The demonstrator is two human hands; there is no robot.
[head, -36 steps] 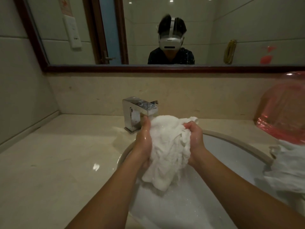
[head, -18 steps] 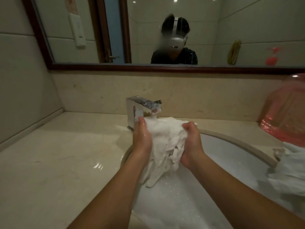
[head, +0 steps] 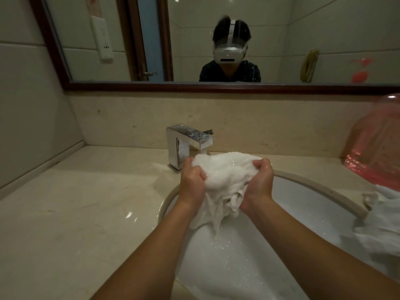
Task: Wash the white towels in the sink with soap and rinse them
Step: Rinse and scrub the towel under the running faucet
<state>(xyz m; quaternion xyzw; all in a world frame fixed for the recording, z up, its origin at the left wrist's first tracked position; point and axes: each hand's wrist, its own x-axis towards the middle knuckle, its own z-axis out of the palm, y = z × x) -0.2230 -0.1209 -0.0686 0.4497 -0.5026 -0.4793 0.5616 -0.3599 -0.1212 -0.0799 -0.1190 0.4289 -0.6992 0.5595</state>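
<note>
no brand or readable writing showed anywhere; a white wall unit (head: 103, 41) reflected in the mirror (head: 216, 85) carried a few dark marks too small to read, and a reddish poster above it was cut off at the top edge. the left hand (head: 192, 185) and the right hand (head: 257, 185) each had fingers curled into a wet white towel (head: 225, 176), gripping it bunched between them above the sink (head: 311, 185), directly under the spout of the chrome faucet (head: 186, 144), where a short stream of water met the cloth. the towel's lower folds hung down between the wrists, with droplets blurred beneath. a 2nd white towel (head: 381, 213) lay over the sink's right rim, partly cut off by the frame. a pink translucent tub (head: 376, 146) stood on the counter (head: 71, 213) at far right, also cropped. the sink's near edge ran out of view at the bottom. the counter to the left of the sink was broad, bounded by the side wall.
</note>
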